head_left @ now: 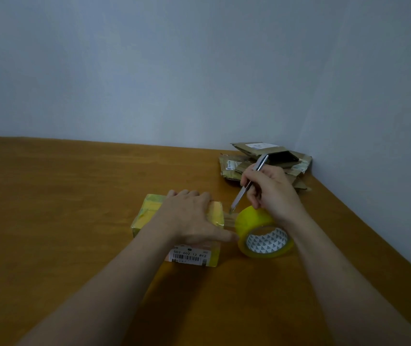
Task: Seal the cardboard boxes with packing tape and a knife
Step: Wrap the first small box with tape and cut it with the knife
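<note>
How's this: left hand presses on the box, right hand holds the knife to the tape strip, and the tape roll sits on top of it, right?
Not quite: the tape roll stands on the table right of the box, not on top. The left hand does press on the box, and the right hand holds the knife to the tape strip. The head view shows it.

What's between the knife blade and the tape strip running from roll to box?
Nothing visible. The knife in the right hand has its tip at the tape strip, between cardboard box and tape roll. The left hand presses the box top, thumb close by the strip.
</note>
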